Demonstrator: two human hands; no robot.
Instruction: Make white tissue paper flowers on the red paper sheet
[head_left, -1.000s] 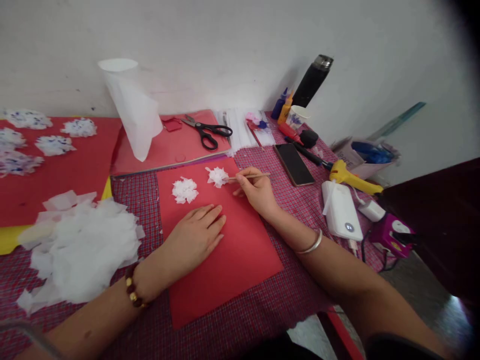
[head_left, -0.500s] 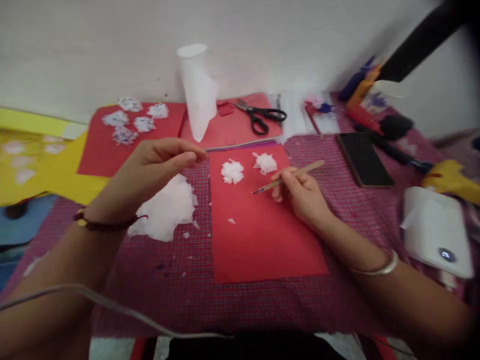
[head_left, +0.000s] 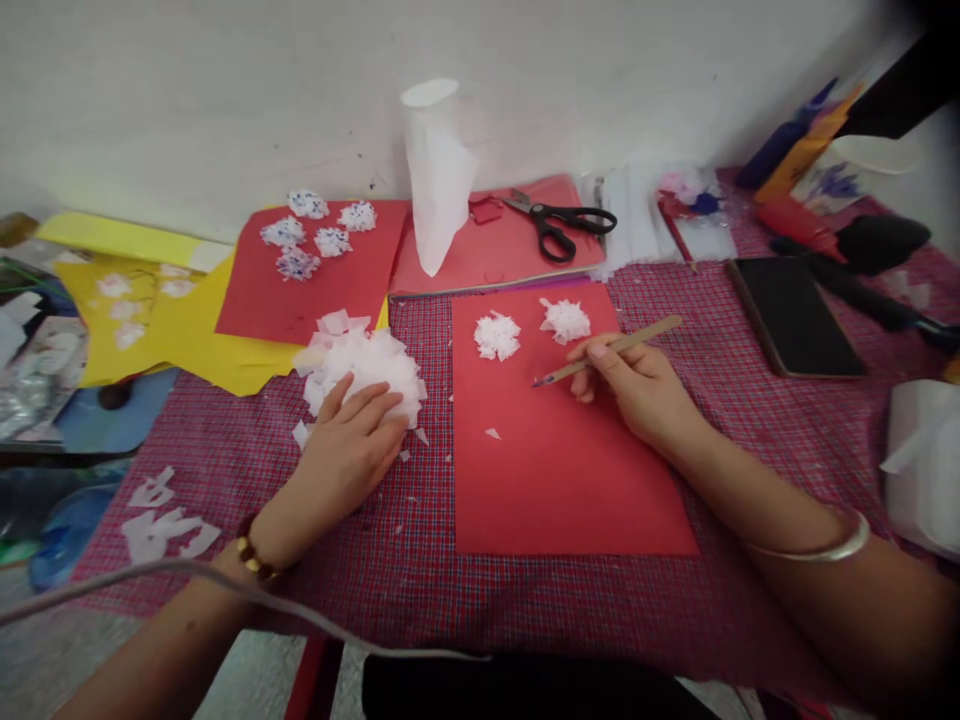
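My left hand rests with fingers spread on a pile of white tissue paper pieces. In my right hand is a thin wooden stick, held like a pen, its dark-stained tip pointing left over a red sheet of paper. Near the sheet's top edge sit two white tissue paper puffs, the left one and the right one. A small white scrap lies lower on the sheet.
Behind are a red sheet bearing several blue-speckled puffs, a white paper roll and black scissors. To the right lie a phone and a white device. A yellow cutout is at left; a cable crosses in front.
My left hand has come down from above onto the tissue pile and its fingers have spread. My right hand keeps the stick over the red sheet. The view has shifted left.
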